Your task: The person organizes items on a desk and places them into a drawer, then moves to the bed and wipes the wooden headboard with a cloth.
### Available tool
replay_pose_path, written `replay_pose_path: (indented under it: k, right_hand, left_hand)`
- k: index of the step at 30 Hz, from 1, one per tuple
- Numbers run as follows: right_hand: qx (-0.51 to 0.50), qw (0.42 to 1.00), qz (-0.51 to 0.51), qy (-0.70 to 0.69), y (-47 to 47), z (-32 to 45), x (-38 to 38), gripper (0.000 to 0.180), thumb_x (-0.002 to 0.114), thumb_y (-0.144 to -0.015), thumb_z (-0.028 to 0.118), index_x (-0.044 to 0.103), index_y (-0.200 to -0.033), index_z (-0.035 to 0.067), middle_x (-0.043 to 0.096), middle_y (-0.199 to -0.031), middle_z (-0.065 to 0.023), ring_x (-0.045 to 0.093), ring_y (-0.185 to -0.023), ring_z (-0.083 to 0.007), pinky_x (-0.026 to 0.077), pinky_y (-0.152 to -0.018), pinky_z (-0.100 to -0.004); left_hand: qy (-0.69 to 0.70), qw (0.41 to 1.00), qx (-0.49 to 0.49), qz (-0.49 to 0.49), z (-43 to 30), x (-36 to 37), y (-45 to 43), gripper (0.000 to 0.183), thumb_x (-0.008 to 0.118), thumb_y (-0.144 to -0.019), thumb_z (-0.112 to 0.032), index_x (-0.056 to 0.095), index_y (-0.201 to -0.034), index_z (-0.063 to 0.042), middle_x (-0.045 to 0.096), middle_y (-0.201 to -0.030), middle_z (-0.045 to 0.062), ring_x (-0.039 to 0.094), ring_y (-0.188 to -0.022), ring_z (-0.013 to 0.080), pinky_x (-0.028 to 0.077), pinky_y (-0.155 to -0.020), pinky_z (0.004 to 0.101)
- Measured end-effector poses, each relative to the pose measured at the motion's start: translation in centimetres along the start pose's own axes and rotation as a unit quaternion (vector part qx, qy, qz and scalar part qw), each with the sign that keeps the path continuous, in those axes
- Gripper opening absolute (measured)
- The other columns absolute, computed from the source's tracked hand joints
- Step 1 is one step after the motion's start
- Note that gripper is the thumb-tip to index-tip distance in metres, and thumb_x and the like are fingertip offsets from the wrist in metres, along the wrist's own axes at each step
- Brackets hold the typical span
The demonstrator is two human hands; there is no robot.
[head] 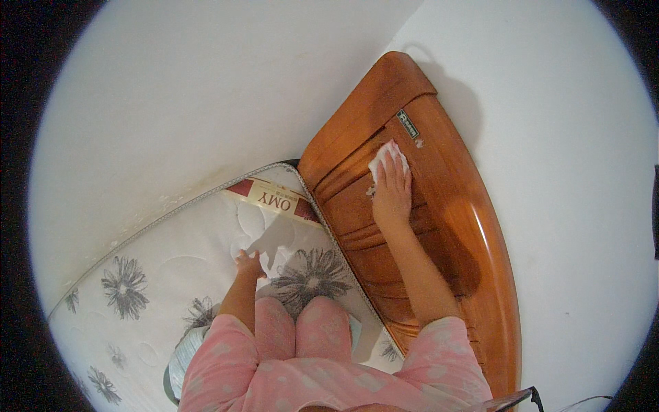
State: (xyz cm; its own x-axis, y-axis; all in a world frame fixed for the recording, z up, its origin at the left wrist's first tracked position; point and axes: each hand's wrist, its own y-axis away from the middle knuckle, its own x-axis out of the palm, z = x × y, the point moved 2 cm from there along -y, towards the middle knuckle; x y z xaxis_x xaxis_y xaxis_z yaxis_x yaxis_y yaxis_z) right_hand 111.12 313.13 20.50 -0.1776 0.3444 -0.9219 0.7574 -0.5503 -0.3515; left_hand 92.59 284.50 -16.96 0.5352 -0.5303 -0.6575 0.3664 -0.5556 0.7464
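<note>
My right hand [392,194] presses a white cloth [385,154] flat against the brown wooden headboard [443,154], a little below a small label plate [408,124] that bears writing. Two pale worn spots show on the wood near the cloth. Over the mattress [195,268], my left hand [250,263] is held with its fingers apart and nothing in it. Whether it touches the mattress cannot be told. My knees rest on the mattress, which has grey flower prints and a corner band [273,201] with printed letters.
White walls [170,103] meet behind the headboard, and the left one has stained, flaking patches along the mattress edge. A pale, dark-edged item [188,360] lies by my left side. Part of a pair of glasses [515,399] shows at the lower right.
</note>
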Motion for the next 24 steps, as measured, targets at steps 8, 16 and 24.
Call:
replay_pose_path:
  k: [8, 16, 24]
  right_hand:
    - [0.093, 0.985, 0.121, 0.083, 8.6, -0.4, -3.4, 0.052, 0.049, -0.090, 0.011, 0.045, -0.142, 0.008, 0.026, -0.158, -0.0089, 0.017, -0.148, -0.0322, 0.018, -0.117, -0.0540]
    - [0.063, 0.995, 0.054, 0.059, 10.0, -0.9, -2.2, 0.058, 0.056, -0.088, 0.006, 0.038, -0.143, 0.004, 0.021, -0.157, -0.0162, 0.015, -0.147, -0.0381, 0.017, -0.115, -0.0580]
    - [0.011, 0.999, 0.011, 0.029, 1.9, 0.2, 0.8, 0.059, 0.056, -0.089, 0.010, 0.037, -0.143, 0.001, 0.017, -0.159, -0.0162, 0.013, -0.148, -0.0364, 0.014, -0.118, -0.0535]
  left_hand:
    - [0.004, 1.000, 0.001, 0.003, 0.7, 0.8, -0.7, 0.112, 0.085, -0.061, -0.053, 0.027, -0.153, -0.023, 0.026, -0.151, 0.031, 0.022, -0.143, 0.0444, 0.029, -0.110, 0.0567]
    - [0.000, 1.000, 0.009, 0.000, -0.1, -0.5, 0.4, 0.114, 0.084, -0.061, -0.053, 0.027, -0.152, -0.018, 0.034, -0.147, 0.031, 0.021, -0.143, 0.0440, 0.028, -0.109, 0.0592]
    - [-0.009, 1.000, 0.011, -0.003, -0.2, -0.7, 0.9, 0.114, 0.082, -0.063, -0.056, 0.025, -0.153, -0.018, 0.026, -0.151, 0.033, 0.021, -0.144, 0.0439, 0.026, -0.111, 0.0601]
